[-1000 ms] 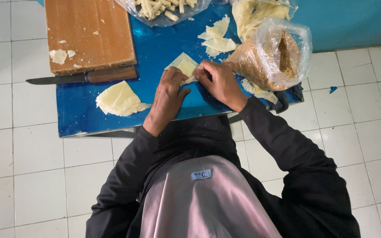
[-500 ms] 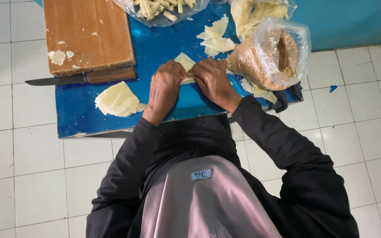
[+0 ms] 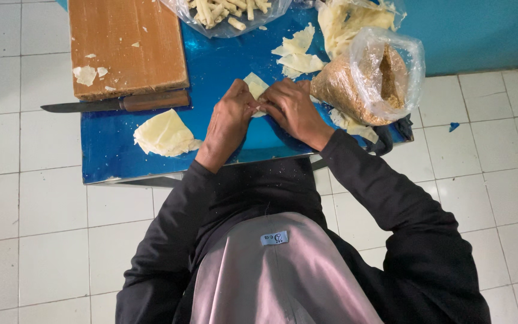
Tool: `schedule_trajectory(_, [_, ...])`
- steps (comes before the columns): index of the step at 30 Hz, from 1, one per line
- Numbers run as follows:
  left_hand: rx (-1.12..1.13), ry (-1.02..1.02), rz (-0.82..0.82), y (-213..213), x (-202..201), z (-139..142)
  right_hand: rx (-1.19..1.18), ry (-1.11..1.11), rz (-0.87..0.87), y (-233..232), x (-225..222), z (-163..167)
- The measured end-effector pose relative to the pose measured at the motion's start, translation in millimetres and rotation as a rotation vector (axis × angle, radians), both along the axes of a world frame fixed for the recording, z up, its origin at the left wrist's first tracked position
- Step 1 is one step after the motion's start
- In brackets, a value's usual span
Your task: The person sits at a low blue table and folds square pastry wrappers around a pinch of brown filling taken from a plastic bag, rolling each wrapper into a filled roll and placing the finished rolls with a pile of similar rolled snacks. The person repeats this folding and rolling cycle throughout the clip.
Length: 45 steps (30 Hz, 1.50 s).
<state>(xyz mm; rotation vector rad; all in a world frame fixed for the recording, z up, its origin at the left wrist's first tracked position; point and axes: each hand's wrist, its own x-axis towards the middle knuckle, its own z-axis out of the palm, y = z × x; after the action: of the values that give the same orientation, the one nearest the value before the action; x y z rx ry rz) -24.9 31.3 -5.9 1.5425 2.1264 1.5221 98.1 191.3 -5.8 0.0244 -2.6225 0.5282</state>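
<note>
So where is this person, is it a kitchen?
Probably a home cooking spot on a tiled floor, not a full kitchen. There is a low blue table with a wooden cutting board, a knife and pale wrapper sheets.

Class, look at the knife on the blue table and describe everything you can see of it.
The knife has a long, dark, narrow blade pointing left and a brown wooden handle. It lies flat on the blue table, its tip sticking out past the table's left edge. It lies right along the near edge of the wooden board. No hand touches it.
</note>
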Motion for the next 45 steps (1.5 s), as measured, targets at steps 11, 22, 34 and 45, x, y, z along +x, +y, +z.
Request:
schedule_trajectory(11, [0.040, 0.099, -0.046, -5.7, -1.7, 4.5, 0.109, 0.027, -0.001, 3.8, -6.8, -2.5])
schedule_trajectory(22, [0.019, 0.119, 0.055, 2.7, -3.3, -9.2, 0.238, 0.087, -0.075, -5.2, -0.1, -3.0])
schedule_trajectory(34, [-0.139, 0.436, 0.189, -38.3, 39.3, -16.5, 0.522, -0.043, -0.278, -26.0, 10.5, -7.3])
schedule_trajectory(45, [-0.179, 0.472, 0.207, -36.4, 41.9, -15.6, 0.142, -0.096, -0.111, 15.9, -31.6, 3.2])
